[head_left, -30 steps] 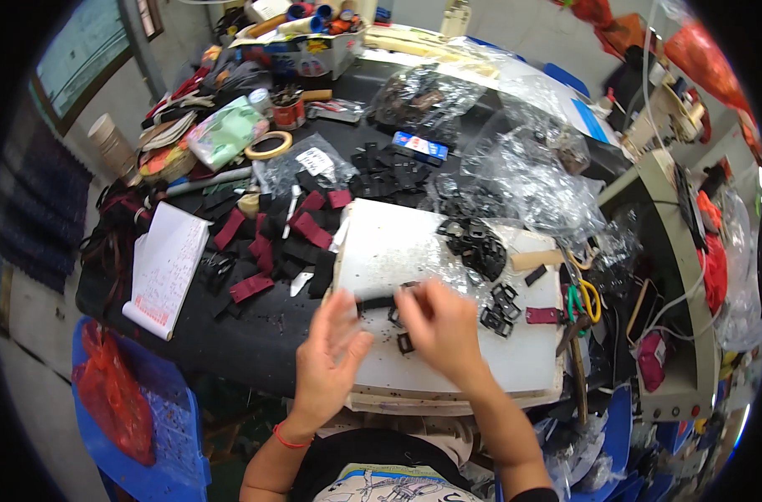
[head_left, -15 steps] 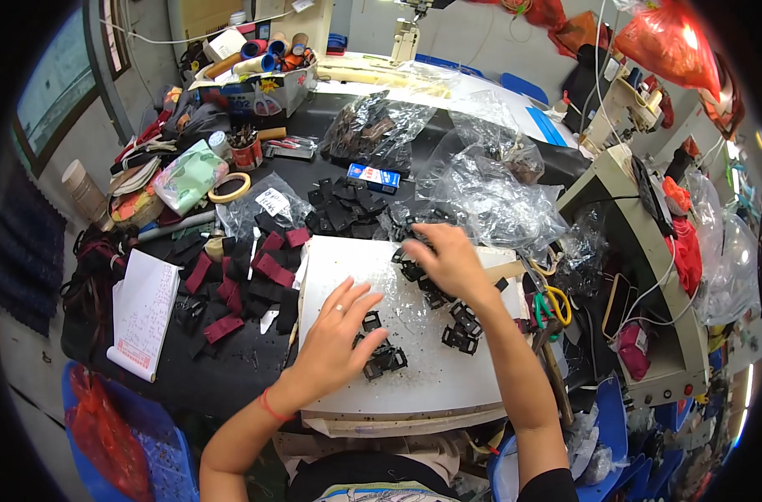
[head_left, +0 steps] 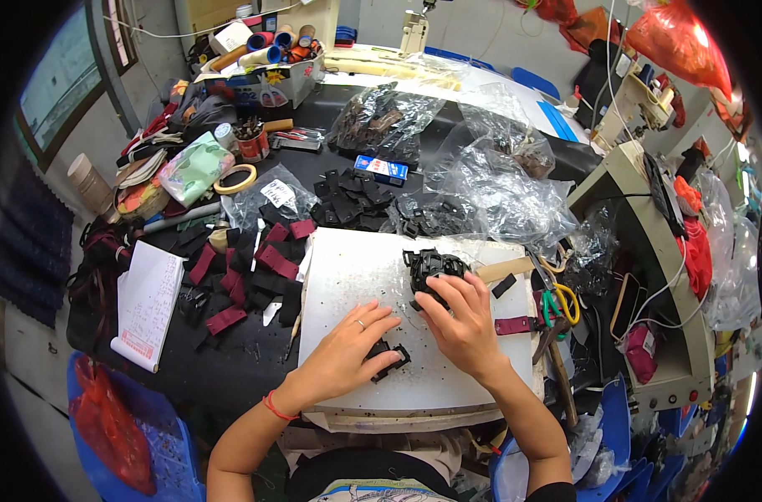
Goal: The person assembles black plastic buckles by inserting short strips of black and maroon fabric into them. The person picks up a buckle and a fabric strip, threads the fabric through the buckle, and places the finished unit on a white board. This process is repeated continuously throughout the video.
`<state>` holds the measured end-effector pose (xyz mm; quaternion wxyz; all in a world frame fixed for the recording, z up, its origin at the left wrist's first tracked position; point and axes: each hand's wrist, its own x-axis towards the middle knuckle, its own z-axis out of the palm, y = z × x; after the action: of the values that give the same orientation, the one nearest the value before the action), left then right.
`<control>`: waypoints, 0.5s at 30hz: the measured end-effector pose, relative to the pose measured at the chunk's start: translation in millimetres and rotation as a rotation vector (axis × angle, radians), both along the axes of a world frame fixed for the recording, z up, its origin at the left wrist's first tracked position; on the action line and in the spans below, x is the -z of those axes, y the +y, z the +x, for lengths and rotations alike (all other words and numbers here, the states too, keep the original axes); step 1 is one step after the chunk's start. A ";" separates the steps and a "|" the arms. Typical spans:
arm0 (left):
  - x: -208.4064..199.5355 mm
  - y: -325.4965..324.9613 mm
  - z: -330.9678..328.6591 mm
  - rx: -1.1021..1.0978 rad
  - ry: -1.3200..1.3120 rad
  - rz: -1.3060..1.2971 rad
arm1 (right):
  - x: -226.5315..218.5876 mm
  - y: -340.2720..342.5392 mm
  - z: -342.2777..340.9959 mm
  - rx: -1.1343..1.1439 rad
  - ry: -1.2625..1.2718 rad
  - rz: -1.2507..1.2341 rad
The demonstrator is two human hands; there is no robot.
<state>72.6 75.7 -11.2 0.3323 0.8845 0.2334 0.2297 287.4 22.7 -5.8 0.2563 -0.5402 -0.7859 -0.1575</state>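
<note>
My left hand [head_left: 346, 350] lies low over the white board [head_left: 347, 266], fingers stretched, thumb against a few small black plastic buckles [head_left: 391, 361]. My right hand [head_left: 463, 322] is arched beside a heaped pile of similar black buckles [head_left: 431, 263], its fingertips at the pile's near edge. No piece can be made out within either hand, though the right palm is hidden. A maroon strap piece [head_left: 515, 325] sticks out to the right of my right hand.
Left of the board lie maroon and black fabric tabs [head_left: 276, 261] and a notepad [head_left: 151, 305]. Scissors with yellow and green handles [head_left: 567, 305] and a hammer [head_left: 561, 368] flank its right edge. Behind are clear plastic bags [head_left: 506, 188] and a blue box [head_left: 381, 170].
My right hand has come nearer from the board's far part, and the scattered buckles there now form one heap. My left hand has shifted only slightly.
</note>
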 end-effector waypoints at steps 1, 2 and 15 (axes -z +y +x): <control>0.6 -3.4 -2.5 -0.034 -0.016 -0.035 | -5.6 -3.5 -5.8 -0.009 0.039 0.018; 0.8 -6.4 -4.6 -0.068 -0.032 -0.069 | -7.0 -7.6 -9.2 0.010 0.115 -0.047; -10.1 -54.5 -29.8 -0.164 -0.335 -1.354 | -22.3 -55.6 -71.2 -0.418 0.601 -0.231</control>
<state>42.8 21.3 -1.1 0.8232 0.4150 0.3368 0.1915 216.2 -32.9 16.5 0.4395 -0.4158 -0.7813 0.1529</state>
